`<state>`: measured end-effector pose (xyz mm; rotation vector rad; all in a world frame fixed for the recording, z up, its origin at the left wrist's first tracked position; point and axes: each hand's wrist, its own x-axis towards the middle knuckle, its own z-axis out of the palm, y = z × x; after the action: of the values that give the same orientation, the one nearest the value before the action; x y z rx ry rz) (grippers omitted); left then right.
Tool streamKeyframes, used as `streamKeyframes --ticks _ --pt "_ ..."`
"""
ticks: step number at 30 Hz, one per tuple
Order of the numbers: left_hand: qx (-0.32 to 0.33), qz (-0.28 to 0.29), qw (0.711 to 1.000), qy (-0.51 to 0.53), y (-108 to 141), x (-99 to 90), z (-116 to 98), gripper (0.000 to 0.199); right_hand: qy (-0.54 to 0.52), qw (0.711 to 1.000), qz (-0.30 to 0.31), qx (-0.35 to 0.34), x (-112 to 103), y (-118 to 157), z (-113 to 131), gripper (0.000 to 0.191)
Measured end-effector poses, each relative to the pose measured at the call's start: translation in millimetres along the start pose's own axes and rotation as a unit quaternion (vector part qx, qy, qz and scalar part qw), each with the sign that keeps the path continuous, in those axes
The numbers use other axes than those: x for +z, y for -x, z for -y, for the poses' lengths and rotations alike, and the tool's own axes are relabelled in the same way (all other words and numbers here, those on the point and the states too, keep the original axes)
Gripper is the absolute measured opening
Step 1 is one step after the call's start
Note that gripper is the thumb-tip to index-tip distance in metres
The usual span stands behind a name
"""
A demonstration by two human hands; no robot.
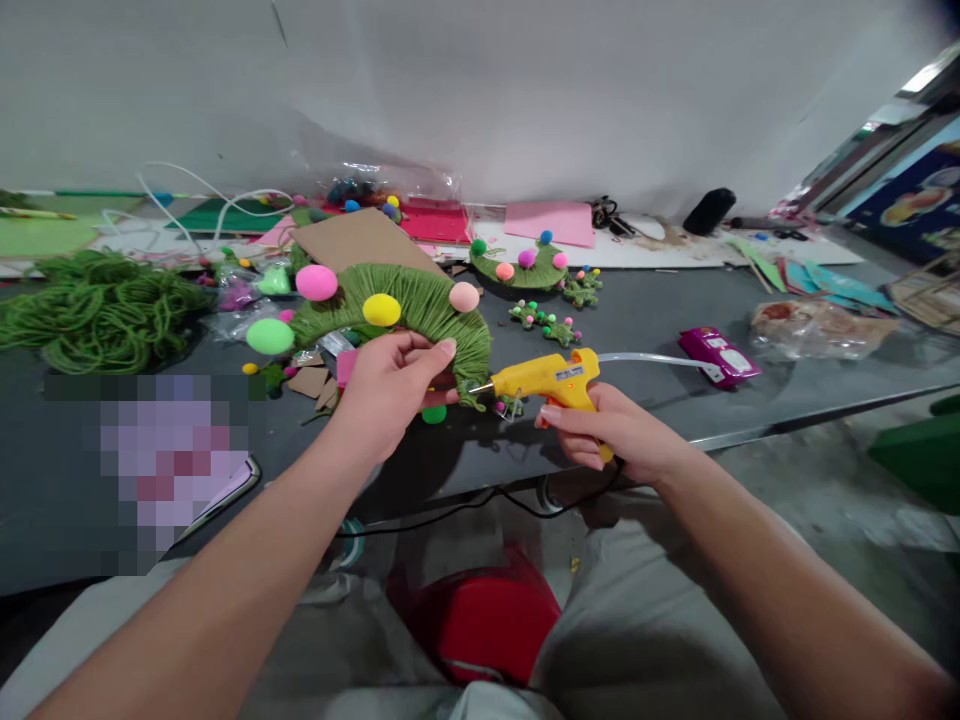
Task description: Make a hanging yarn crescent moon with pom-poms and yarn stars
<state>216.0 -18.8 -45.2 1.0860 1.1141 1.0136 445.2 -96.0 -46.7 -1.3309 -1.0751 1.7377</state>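
Note:
My left hand (394, 385) grips a curved piece wrapped in green yarn (420, 290), thumb on its front. Pink, yellow, peach and light green balls sit along the curve. In my right hand (611, 430) is a yellow hot glue gun (551, 378), fingers wrapped round its handle near the orange trigger. The metal nozzle (482, 388) points left at the lower right end of the wrapped piece, where a yarn tail shows. Whether the tip touches the yarn I cannot tell. A clear glue stick (645, 358) sticks out of the gun's back.
Loose green yarn (97, 310) lies at the left. Behind my hands are a cardboard sheet (367, 240) and another green crescent with pompoms (517, 268). A purple packet (718, 357) and a plastic bag (821, 330) lie rightward. A black cord (442, 515) hangs by the table edge.

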Motion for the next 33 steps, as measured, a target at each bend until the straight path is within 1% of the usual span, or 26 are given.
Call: streamKeyframes --ticks 7,19,28,33 --pt "0.003 0.001 1.000 0.009 -0.6 -0.8 0.5 0.029 0.001 1.000 -0.002 -0.004 -2.2 1.0 -0.2 0.036" --pt "0.010 0.008 1.000 0.016 -2.5 -2.2 3.4 0.035 -0.003 1.000 -0.007 -0.006 -4.6 1.8 0.1 0.035" --pt "0.007 0.005 1.000 0.018 -0.9 -1.8 1.2 0.033 -0.008 1.000 -0.009 -0.007 -4.0 5.3 1.9 0.036" --pt "0.012 0.003 1.000 0.014 -1.4 -2.2 2.7 0.034 -0.011 0.999 -0.006 -0.033 -5.9 5.0 -0.5 0.034"
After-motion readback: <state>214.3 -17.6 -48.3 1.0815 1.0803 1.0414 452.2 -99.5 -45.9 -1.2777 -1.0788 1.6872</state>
